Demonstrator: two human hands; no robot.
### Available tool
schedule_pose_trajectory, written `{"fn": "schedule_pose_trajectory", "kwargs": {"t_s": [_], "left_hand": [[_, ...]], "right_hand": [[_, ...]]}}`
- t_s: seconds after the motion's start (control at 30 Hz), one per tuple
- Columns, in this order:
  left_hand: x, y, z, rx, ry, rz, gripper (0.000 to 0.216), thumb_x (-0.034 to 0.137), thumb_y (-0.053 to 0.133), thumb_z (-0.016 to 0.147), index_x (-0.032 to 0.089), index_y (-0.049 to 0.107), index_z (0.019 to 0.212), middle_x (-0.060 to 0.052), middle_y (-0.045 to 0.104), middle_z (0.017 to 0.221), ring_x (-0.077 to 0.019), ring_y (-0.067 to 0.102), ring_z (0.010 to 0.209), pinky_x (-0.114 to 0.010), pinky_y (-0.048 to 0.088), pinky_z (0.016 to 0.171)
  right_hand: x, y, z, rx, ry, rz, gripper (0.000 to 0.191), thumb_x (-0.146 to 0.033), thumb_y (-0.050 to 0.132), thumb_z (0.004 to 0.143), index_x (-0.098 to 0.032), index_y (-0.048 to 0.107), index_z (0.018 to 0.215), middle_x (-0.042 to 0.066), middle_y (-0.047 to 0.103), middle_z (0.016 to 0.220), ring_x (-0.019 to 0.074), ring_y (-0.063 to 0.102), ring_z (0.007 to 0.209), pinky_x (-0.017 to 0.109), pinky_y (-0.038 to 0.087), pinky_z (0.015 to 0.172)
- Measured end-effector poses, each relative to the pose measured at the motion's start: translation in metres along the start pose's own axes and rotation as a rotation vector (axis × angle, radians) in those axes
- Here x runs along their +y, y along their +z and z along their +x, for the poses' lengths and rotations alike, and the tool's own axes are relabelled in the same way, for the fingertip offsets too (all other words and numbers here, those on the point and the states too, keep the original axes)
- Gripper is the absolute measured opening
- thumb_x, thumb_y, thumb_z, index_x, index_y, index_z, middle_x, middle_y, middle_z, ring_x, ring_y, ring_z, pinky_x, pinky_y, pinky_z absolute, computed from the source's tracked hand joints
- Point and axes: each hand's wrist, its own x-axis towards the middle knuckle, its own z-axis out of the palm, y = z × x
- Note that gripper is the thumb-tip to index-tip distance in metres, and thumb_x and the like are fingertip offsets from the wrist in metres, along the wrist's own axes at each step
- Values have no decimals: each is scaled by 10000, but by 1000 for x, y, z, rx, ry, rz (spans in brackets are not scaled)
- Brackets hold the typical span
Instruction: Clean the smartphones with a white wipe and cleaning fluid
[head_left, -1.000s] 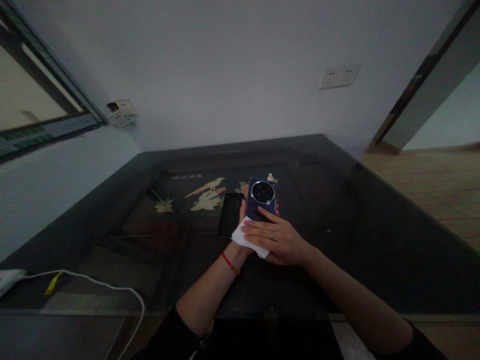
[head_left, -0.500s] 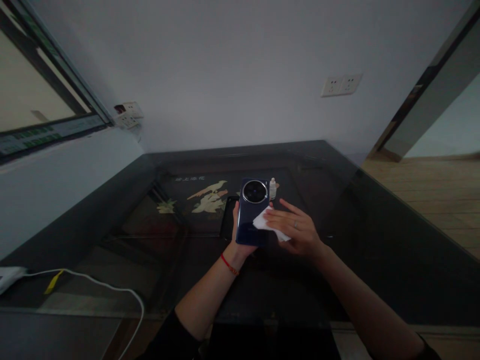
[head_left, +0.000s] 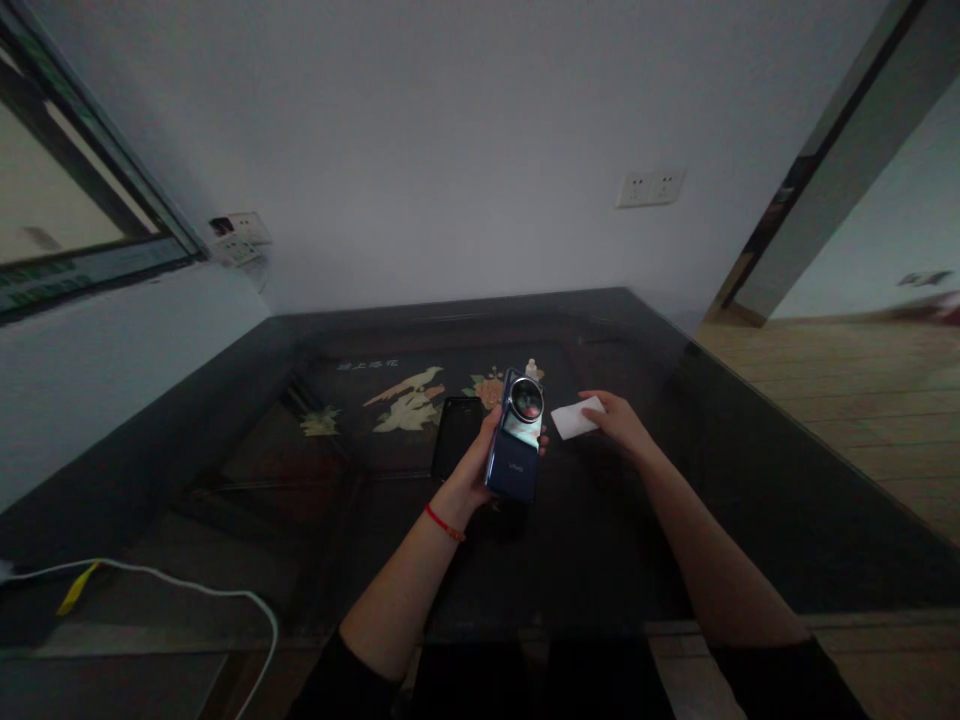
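Observation:
A dark blue smartphone (head_left: 511,470), its back with the big round camera turned up, is gripped by my left hand (head_left: 474,467); the fingers wrap round behind it and a red cord circles the wrist. Light reflects off the phone below the camera. To its right, apart from it, my right hand (head_left: 619,424) pinches a folded white wipe (head_left: 576,418). Behind the phone's top edge stands a small white bottle (head_left: 532,369), partly hidden. A black phone case or tray-like thing (head_left: 454,432) lies on the table beside my left hand; its exact kind is unclear.
The dark glossy table (head_left: 720,500) has bird and flower pictures (head_left: 409,400) in its top. A white cable (head_left: 187,587) with a yellow tag (head_left: 78,590) runs over the left front edge. Wall sockets (head_left: 649,188) sit on the wall behind.
My right hand has lifted the wipe off the phone's back and moved it right. The phone has tilted in my left hand, its top leaning right, and its back now catches light.

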Motion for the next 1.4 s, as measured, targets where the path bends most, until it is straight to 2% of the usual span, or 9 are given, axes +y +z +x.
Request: {"fn": "schedule_pose_trajectory", "kwargs": {"t_s": [0.3,0.33,0.43,0.5,0.67,0.8,0.9,1.07,1.4], "left_hand": [[-10,-10,7,156,69,553,406,459,692,738,119,644,954,-79,682,818,-137,621,685,-254,480,661],[-11,-11,9,157,99,585,410,465,692,733,121,650,952,-78,681,829,-136,616,693,-255,474,670],[-10,-15,13,218,195,708,453,500,655,749,108,653,977,-104,683,900,-160,618,759,-271,464,708],[-7,-17,15,329,265,831,475,508,645,750,95,648,983,-129,683,943,-192,624,821,-290,459,749],[2,-20,15,558,409,1128,500,526,691,689,108,645,960,-150,684,980,-243,637,883,-307,455,772],[16,-29,13,560,460,1297,473,579,505,816,147,659,933,-115,697,909,-228,652,839,-302,465,744],[36,-44,8,620,422,1513,396,467,393,900,183,669,875,-80,696,828,-205,653,782,-293,467,720],[57,-71,-2,966,195,1854,350,332,508,850,131,580,1126,-185,610,1157,-282,591,1063,-354,436,880],[49,-79,11,847,170,1689,244,172,444,818,117,629,967,-180,679,959,-290,627,998,-374,448,870]], "right_hand": [[-28,-1,-18,240,-141,-238,307,-268,583,770,-158,621,1054,149,625,1085,266,588,991,396,492,824],[-39,0,-25,171,-156,-199,239,-296,553,796,-159,632,975,133,649,994,243,614,904,364,509,763],[-69,12,-52,-390,-84,6,319,-435,441,869,-168,605,805,61,647,693,177,622,602,279,490,529],[-82,24,-68,-533,-78,43,320,-479,494,845,-174,587,812,50,663,707,167,634,588,252,466,499],[-86,47,-85,-446,-222,-67,141,-315,567,811,-176,583,796,66,695,740,190,659,690,258,446,588],[-82,45,-77,-463,-114,41,157,-279,514,819,-184,526,694,1,596,565,144,563,515,232,357,470],[-78,37,-69,-498,45,267,144,-283,520,807,-171,553,723,-15,585,585,110,514,483,216,334,447],[-69,31,-60,-512,186,457,102,-257,577,785,-160,572,754,-16,607,624,88,524,487,196,356,449],[-66,41,-60,-525,203,592,148,-170,564,818,-172,567,966,36,697,787,137,659,670,230,530,570]]}}
